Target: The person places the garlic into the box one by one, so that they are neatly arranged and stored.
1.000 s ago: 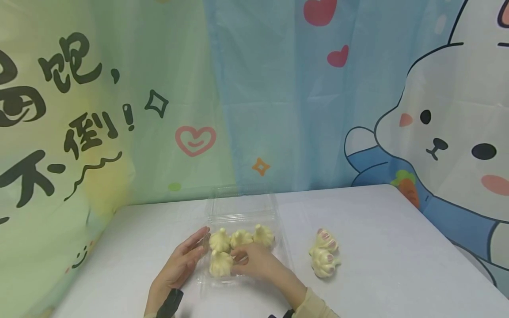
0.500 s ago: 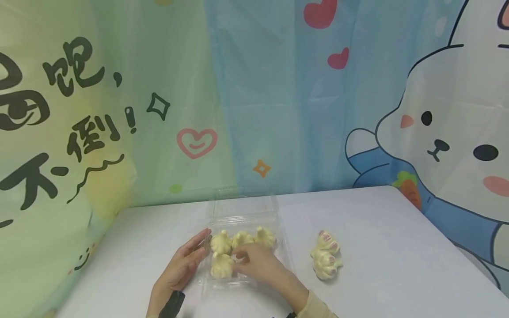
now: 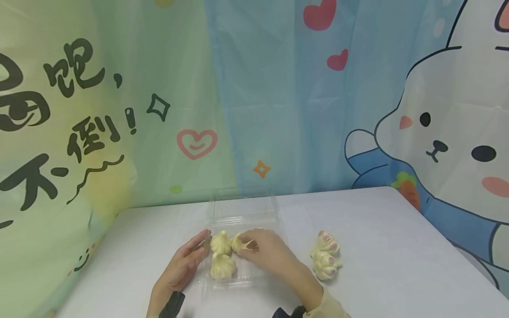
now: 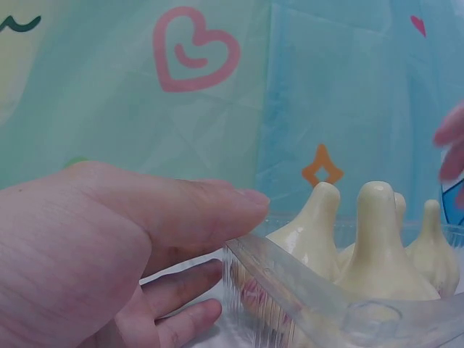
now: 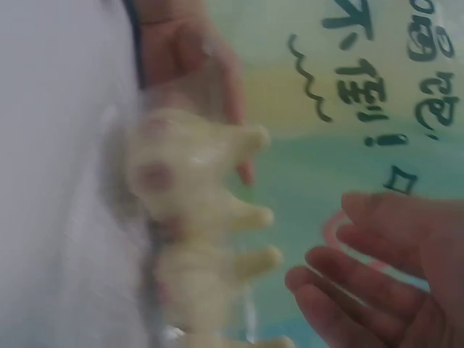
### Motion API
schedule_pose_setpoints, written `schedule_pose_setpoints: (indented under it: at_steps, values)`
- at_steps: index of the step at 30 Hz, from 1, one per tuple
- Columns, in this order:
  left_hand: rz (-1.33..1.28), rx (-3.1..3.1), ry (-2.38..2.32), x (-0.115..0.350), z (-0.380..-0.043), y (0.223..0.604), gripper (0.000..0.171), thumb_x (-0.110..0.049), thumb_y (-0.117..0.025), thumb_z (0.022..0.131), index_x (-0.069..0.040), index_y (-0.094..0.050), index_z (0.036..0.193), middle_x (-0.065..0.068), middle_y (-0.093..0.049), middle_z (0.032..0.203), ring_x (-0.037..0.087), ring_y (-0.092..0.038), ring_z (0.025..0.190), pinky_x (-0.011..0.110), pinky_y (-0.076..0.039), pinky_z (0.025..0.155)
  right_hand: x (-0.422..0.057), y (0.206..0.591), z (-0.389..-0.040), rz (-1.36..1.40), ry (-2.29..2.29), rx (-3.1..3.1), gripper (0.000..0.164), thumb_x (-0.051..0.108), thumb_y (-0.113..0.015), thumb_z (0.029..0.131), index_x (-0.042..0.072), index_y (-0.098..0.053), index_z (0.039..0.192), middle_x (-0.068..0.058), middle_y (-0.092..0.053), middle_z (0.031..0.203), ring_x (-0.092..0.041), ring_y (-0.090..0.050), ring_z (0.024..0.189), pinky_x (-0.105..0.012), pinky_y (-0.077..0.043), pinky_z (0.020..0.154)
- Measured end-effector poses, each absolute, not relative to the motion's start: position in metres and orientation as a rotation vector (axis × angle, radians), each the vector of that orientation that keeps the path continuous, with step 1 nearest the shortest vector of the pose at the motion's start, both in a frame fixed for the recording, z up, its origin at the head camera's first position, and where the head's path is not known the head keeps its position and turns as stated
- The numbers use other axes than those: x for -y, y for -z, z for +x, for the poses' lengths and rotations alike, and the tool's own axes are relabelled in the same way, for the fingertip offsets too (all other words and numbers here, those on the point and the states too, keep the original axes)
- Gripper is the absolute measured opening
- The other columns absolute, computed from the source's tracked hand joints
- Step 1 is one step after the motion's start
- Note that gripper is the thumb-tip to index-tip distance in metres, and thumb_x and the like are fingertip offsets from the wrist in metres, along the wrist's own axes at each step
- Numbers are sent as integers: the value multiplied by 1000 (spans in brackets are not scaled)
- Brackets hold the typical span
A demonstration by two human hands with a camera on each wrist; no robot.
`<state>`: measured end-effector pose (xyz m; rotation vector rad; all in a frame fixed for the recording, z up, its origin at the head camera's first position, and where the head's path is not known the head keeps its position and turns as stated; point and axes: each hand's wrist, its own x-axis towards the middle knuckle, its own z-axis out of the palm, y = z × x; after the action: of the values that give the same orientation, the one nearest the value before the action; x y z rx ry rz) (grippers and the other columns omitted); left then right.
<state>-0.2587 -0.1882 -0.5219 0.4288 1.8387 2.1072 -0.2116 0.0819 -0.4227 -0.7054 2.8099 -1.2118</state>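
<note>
Pale garlic bulbs stand stem up in a clear plastic clamshell box (image 3: pixel 254 281). In the head view, a front-left bulb (image 3: pixel 222 267), a back-left bulb (image 3: pixel 221 243) and part of a back-middle bulb (image 3: pixel 237 244) show. My left hand (image 3: pixel 180 267) lies along the box's left side; in the left wrist view its thumb (image 4: pixel 225 210) touches the corner rim, fingers outside the wall. My right hand (image 3: pixel 270 251) is over the box's right part, hiding what stands behind it. The right wrist view shows its fingers (image 5: pixel 333 290) apart, holding nothing, beside the blurred bulbs (image 5: pixel 188 156).
The box's clear lid (image 3: pixel 243 207) stands folded back behind it. On the white table (image 3: pixel 377 247), right of the box, lie two more garlic bulbs (image 3: pixel 326 265) with purplish marks. A printed cloth backdrop (image 3: pixel 262 110) hangs behind the table.
My right hand has come away from the front-left garlic bulb, moving back and to the right. That bulb stands in the box. My left hand keeps its place at the box's side.
</note>
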Motion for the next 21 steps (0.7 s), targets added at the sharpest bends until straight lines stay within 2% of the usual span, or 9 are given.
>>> schedule_pose_setpoints:
  at_steps: [2,5,10,13,16,21]
  values:
    - [429,-1831,-2114,188,-260,521,56,-8,-46,97,-2,-24,149,12,-17,159,30,-8,148,9,-33,104,-91,414,-212,-745,1224,-2780,34,25,-66,89,8,-65,118,-8,-68,115,-22,-68,96,-32,-57,81]
    - [417,-1838,-2113,187,-261,520,56,-9,-46,97,-2,-25,149,12,-18,159,30,-9,148,8,-34,103,-107,399,-210,-789,1226,-2758,35,25,-63,91,11,-63,122,-8,-66,118,-21,-66,101,-35,-56,87]
    - [406,-1841,-2103,186,-262,518,55,-10,-46,98,-4,-26,149,11,-20,158,29,-11,148,11,-31,106,-135,374,-204,-809,1172,-2852,35,26,-63,91,17,-61,125,-2,-65,120,-17,-64,104,-30,-55,89]
    - [418,-1849,-2088,186,-261,518,55,-10,-44,99,-4,-24,149,11,-18,159,29,-10,148,13,-28,109,-153,363,-200,-783,1170,-2919,37,27,-64,90,18,-60,126,-1,-64,122,-19,-64,106,-32,-55,90]
    - [396,-1876,-2072,186,-259,517,54,-11,-44,99,-4,-24,149,11,-18,159,29,-10,148,21,-25,113,-171,358,-196,-690,1157,-2969,39,29,-64,90,19,-59,128,1,-62,126,-20,-63,109,-35,-54,92]
    - [336,-1909,-2078,184,-255,517,55,-13,-46,98,-5,-27,149,12,-21,158,31,-13,147,44,-13,119,-202,357,-193,-523,1103,-2994,46,34,-64,90,18,-55,132,-4,-58,132,-29,-60,115,-45,-53,93]
